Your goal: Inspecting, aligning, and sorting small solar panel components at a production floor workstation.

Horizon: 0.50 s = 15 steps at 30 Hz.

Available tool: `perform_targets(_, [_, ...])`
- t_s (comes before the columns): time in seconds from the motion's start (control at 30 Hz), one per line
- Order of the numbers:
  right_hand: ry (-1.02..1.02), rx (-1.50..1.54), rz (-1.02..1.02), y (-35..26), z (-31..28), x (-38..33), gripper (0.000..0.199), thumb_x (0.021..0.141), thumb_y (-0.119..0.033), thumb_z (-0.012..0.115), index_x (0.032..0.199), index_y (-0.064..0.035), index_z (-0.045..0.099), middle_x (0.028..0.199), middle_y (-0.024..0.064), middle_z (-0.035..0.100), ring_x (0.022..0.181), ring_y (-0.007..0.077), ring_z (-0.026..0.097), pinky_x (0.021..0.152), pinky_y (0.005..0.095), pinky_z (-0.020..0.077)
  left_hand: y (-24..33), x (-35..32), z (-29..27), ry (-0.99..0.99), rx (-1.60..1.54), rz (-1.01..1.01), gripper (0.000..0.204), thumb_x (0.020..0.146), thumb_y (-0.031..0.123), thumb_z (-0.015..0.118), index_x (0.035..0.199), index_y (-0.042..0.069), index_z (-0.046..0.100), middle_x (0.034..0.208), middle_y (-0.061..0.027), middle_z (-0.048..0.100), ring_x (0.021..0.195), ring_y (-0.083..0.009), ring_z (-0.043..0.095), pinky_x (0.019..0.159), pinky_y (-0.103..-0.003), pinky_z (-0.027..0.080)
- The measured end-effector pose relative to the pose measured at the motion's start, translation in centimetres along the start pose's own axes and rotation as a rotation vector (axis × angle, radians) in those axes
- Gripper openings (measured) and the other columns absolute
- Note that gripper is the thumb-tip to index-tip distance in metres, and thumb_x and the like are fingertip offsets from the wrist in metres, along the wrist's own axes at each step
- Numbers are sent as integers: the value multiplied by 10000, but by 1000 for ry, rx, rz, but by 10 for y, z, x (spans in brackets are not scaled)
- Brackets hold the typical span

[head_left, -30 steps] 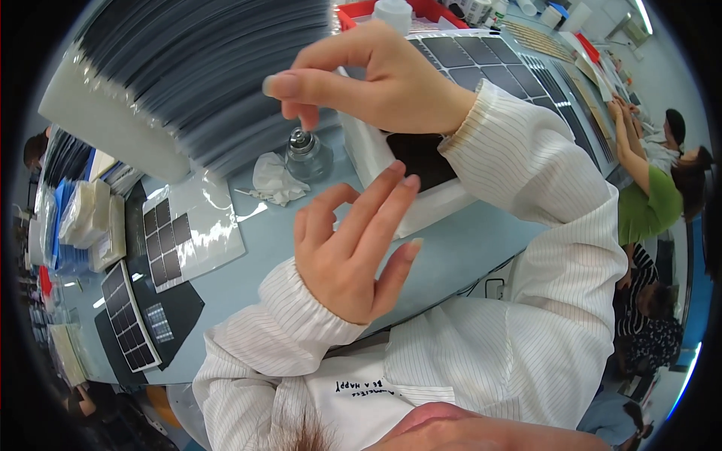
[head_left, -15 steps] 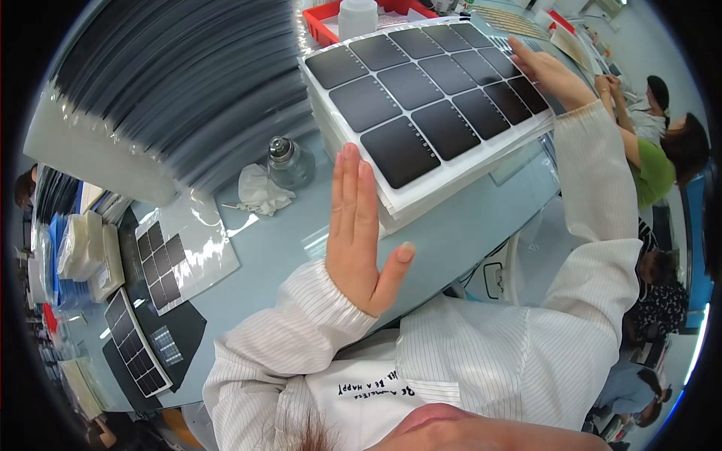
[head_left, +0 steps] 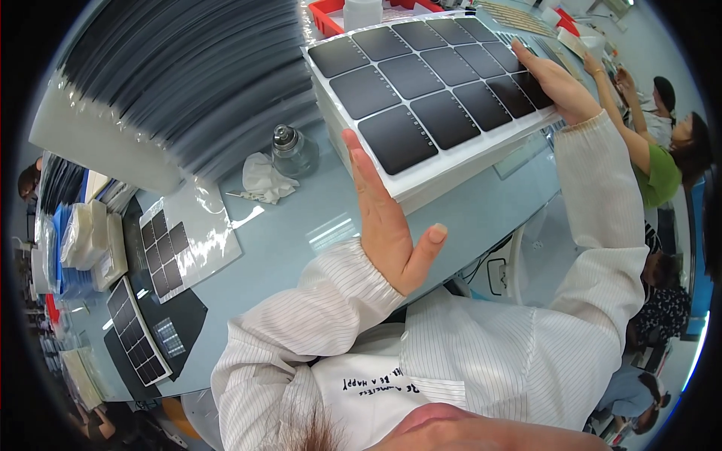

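A thick stack of white sheets (head_left: 451, 177) stands on the table in front of me, its top sheet carrying rows of black rounded-square labels (head_left: 397, 141). My left hand (head_left: 387, 225) is flat against the stack's near left corner, fingers stretched and thumb apart. At the right end of the stack my right hand (head_left: 553, 84) lies along the edge, fingers extended, with the fingertips by the last column of labels. Neither hand grips anything. The palm sides and lower sheets behind my hands are hidden.
A tall pile of dark sheets (head_left: 195, 90) rises at the back left. Before it stand a glass bottle (head_left: 293, 152) with a metal top and a crumpled tissue (head_left: 265, 179). Loose label sheets (head_left: 139, 331) lie at left. A red tray (head_left: 325, 16) is behind; co-workers (head_left: 662, 173) sit at right.
My left hand has moved right and up, tilting against the stack's corner. The right hand has shifted slightly lower along the right edge. A co-worker at right has raised their arms.
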State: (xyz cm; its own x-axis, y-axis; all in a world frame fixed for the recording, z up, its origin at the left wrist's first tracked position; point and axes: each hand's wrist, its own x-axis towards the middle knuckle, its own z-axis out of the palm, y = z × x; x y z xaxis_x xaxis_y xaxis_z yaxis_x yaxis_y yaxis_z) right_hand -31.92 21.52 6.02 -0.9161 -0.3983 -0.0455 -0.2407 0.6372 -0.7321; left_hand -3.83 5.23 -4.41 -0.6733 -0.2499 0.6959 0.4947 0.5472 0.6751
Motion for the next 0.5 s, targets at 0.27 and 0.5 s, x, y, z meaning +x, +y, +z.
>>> perform_targets(0.27, [-2, -41, 85, 0, -3, 10, 784, 884, -636, 511, 1312, 21, 522, 1256, 96, 564, 1166, 162, 482, 1024, 224, 292, -1, -3, -14, -58, 197, 87, 909, 931, 496, 429, 1480, -55, -41, 1522, -336, -47, 1426, -478, -18, 1131, -554, 54])
perform_targets(0.5, [-5, -133, -202, -17, -21, -5, 750, 909, -613, 486, 1320, 14, 513, 1238, 84, 581, 1171, 140, 493, 990, 252, 345, 6, -4, -33, -66, 223, 52, 829, 958, 484, 379, 1479, -63, 38, 1537, -284, 54, 1439, -407, 67, 1148, -476, 83])
